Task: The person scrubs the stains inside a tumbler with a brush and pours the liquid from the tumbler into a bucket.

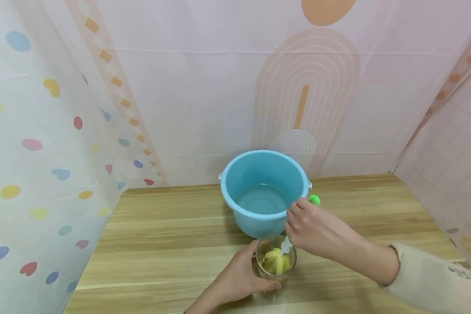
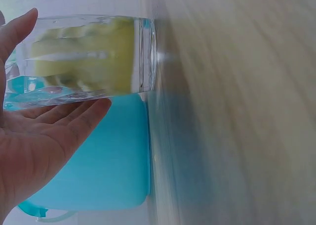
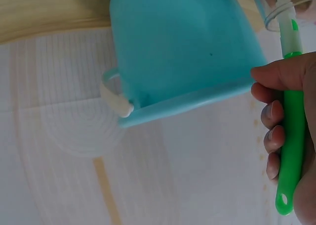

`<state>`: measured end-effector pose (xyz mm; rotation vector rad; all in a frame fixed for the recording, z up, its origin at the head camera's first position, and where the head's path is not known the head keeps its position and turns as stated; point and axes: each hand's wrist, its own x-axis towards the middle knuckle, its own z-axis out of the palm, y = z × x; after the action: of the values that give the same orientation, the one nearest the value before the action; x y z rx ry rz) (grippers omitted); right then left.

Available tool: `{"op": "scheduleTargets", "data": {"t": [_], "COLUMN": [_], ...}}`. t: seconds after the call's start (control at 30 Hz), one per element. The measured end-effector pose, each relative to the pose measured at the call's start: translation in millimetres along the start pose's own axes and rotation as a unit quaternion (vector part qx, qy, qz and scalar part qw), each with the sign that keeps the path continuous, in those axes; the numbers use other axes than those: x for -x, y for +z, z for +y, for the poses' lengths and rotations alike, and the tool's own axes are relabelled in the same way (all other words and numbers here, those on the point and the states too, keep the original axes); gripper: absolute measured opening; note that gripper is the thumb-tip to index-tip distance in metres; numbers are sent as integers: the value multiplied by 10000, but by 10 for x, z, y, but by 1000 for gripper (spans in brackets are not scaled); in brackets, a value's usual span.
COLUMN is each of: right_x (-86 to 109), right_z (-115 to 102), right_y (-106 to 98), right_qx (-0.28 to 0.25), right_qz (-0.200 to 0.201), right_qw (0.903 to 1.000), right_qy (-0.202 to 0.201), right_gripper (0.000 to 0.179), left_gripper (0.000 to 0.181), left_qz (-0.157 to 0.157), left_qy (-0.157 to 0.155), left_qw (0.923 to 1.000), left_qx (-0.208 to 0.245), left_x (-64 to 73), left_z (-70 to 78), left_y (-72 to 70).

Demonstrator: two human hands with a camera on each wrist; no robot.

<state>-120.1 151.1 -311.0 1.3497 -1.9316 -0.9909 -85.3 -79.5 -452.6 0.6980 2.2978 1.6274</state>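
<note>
In the head view my left hand (image 1: 239, 277) holds a clear drinking glass (image 2: 144, 57) at the front of the table, thumb on the near side and fingers on the far side. My right hand (image 1: 312, 226) grips the green handle (image 3: 294, 131) of a cup brush, its fingers curled round it. The brush's white neck (image 1: 286, 245) slants down into the glass mouth. Inside the glass sits the yellow sponge head (image 1: 279, 264), which fills much of it in the left wrist view.
Right behind the glass stands a light blue bucket (image 1: 255, 224) with some water at its bottom and a white handle (image 3: 116, 100). The wooden table (image 1: 161, 244) runs out to both sides. Patterned cloths (image 1: 188, 109) hang at the back and sides.
</note>
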Motion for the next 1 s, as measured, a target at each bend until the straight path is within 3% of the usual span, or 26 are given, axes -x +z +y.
{"op": "scheduleTargets", "data": {"t": [0.13, 0.33, 0.67, 1.0], "right_x": [-60, -191, -419, -379], "right_z": [-64, -101, -56, -7], "right_y": [-23, -87, -21, 43], "right_qx": [132, 434, 595, 756], "right_qz": [64, 207, 54, -245], "right_qw": [9998, 9987, 9979, 9967], "right_qy": [-95, -148, -239, -160], "right_gripper": [25, 34, 38, 42], "left_gripper": [79, 80, 83, 87], "left_qz": [-20, -128, -203, -184], "left_qy": [-32, 81, 101, 146], "left_qw": [10000, 9995, 9993, 9995], "left_qx": [9, 284, 281, 198], "left_x": [6, -1, -3, -8], "left_z": [-7, -22, -27, -27], "left_y": [-6, -14, -32, -26]}}
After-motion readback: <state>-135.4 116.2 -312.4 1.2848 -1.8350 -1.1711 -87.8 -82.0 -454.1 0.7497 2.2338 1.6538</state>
